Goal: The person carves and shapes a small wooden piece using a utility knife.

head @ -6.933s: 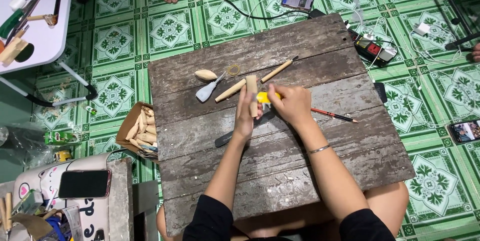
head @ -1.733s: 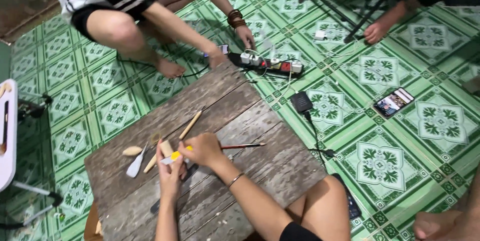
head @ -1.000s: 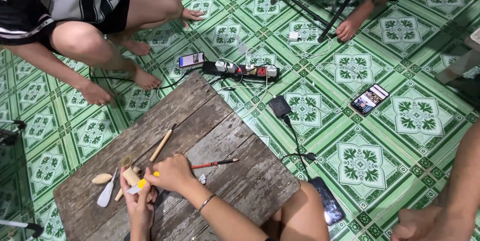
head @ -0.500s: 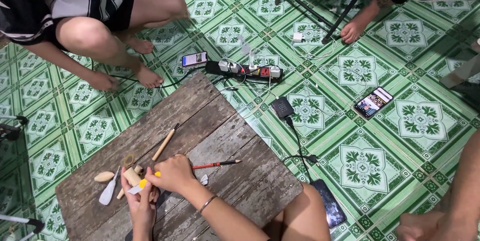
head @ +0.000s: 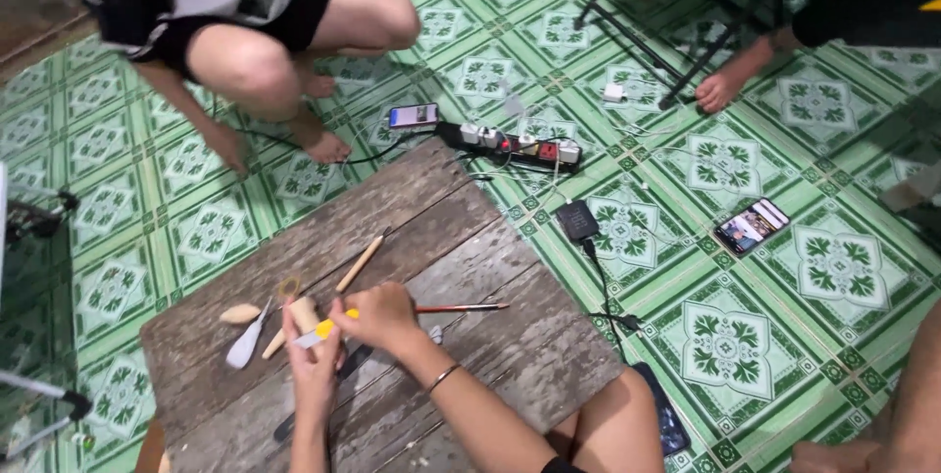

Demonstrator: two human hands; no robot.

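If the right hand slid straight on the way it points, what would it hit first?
Probably the pale wooden piece gripped by the left hand, directly ahead of the right hand; the white spoon lies beyond.

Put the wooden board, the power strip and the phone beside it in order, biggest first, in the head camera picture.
1. wooden board
2. power strip
3. phone, which lies about as far away as the strip

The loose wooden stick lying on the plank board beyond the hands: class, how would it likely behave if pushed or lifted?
The wooden stick looks round and slim, so a sideways push would probably roll it, though the rough, grooved plank board may check that. It appears straight and solid, so likely stiff, and light for its length.
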